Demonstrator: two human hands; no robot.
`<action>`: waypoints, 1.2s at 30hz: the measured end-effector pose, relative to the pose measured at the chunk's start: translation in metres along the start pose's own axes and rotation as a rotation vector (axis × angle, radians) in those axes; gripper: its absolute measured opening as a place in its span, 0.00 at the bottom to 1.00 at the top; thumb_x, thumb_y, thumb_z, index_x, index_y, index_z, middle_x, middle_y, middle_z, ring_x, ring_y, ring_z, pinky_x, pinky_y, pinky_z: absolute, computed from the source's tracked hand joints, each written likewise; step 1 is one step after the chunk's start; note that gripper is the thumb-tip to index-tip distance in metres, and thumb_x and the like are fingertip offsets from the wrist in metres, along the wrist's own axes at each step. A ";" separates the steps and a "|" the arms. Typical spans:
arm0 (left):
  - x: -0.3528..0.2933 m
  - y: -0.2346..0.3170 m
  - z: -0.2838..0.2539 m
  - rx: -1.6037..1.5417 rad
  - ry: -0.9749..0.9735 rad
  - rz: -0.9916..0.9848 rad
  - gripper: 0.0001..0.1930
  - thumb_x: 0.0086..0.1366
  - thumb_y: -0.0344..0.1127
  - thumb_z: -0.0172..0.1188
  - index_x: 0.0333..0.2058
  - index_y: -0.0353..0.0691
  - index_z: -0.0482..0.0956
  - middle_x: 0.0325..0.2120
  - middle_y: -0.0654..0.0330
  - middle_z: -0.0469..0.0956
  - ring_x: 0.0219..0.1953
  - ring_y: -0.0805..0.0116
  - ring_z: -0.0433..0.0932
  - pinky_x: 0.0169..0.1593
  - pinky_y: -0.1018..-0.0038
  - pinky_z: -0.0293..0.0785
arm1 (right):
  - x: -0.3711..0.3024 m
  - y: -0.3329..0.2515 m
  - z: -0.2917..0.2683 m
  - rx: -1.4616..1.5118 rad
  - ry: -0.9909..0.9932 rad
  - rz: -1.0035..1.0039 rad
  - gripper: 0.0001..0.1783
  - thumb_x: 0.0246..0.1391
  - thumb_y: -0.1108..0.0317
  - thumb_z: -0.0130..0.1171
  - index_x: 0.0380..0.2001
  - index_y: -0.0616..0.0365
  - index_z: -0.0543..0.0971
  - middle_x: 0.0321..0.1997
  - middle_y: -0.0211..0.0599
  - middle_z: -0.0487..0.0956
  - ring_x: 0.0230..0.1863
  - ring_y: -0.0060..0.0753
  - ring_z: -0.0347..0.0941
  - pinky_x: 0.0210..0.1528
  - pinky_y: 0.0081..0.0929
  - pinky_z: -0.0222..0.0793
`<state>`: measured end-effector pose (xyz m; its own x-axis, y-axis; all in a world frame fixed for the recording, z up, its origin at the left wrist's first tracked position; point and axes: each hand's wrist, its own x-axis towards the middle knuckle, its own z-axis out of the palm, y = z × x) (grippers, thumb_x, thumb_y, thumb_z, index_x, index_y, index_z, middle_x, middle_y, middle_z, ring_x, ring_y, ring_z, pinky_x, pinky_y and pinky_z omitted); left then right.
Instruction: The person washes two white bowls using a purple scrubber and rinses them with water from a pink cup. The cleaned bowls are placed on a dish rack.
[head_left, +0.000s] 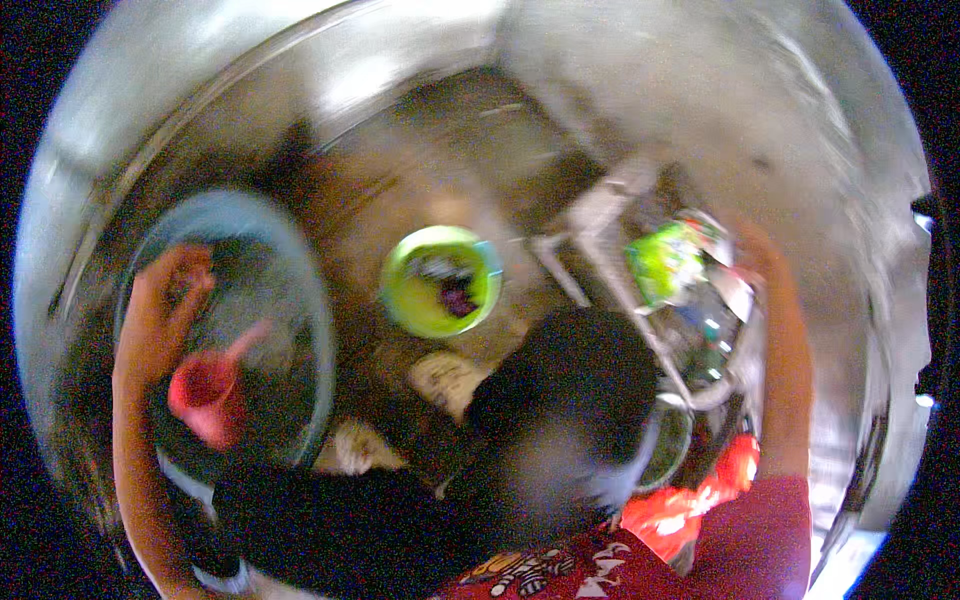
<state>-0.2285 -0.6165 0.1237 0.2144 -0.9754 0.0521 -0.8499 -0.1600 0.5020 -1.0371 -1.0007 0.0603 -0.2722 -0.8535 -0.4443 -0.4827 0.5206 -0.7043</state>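
My left hand point(175, 290) hangs over the left side of a large blue-grey tub point(318, 330), its fingers loosely curled and the thumb apart from them. I see nothing held in it. Just below it, a red dipper point(205, 388) with a handle rests in the tub. My right arm stretches up the right side to a pale, open-topped container point(610, 240). The right hand point(745, 245) is smeared by motion there, beside a white and red item point(712, 240) and a bright green packet point(665, 265). Whether its fingers grip anything is unclear.
A lime-green bucket point(398, 280) with dark purple and greyish contents stands in the middle of the floor. My feet show below it, one foot point(445, 380) nearer the bucket. A red-orange plastic bag point(690, 505) lies at lower right. Grey walls point(680, 70) surround the space.
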 end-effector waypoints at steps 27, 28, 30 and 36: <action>-0.517 -0.433 0.153 0.141 -0.102 -1.221 0.31 0.52 0.31 0.64 0.56 0.33 0.68 0.47 0.43 0.80 0.49 0.48 0.79 0.55 0.58 0.74 | -0.158 -0.198 0.290 -1.055 -0.270 -0.763 0.39 0.57 0.39 0.62 0.59 0.61 0.72 0.53 0.51 0.79 0.42 0.40 0.80 0.47 0.39 0.76; -0.514 -0.431 0.155 0.138 -0.100 -1.232 0.30 0.52 0.31 0.63 0.56 0.33 0.68 0.47 0.43 0.80 0.49 0.47 0.79 0.54 0.57 0.74 | -0.164 -0.198 0.293 -1.082 -0.243 -0.761 0.39 0.58 0.39 0.62 0.58 0.61 0.73 0.53 0.51 0.79 0.43 0.41 0.80 0.47 0.39 0.76; -0.508 -0.426 0.154 0.131 -0.089 -1.256 0.30 0.52 0.30 0.62 0.55 0.34 0.67 0.46 0.43 0.80 0.48 0.47 0.79 0.54 0.57 0.74 | -0.174 -0.197 0.299 -1.095 -0.244 -0.757 0.32 0.59 0.45 0.63 0.54 0.61 0.74 0.47 0.44 0.79 0.42 0.34 0.77 0.46 0.31 0.73; -0.509 -0.414 0.143 0.115 -0.070 -1.291 0.27 0.53 0.28 0.60 0.54 0.35 0.66 0.44 0.43 0.79 0.45 0.46 0.79 0.51 0.55 0.74 | -0.184 -0.189 0.317 -1.178 -0.288 -0.728 0.27 0.60 0.52 0.63 0.53 0.61 0.75 0.46 0.46 0.79 0.45 0.37 0.75 0.51 0.35 0.72</action>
<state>-0.0546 -0.0752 -0.2343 0.8821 -0.1123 -0.4575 -0.0860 -0.9932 0.0780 -0.6323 -0.9352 0.0997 0.4431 -0.8099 -0.3843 -0.8806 -0.4736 -0.0171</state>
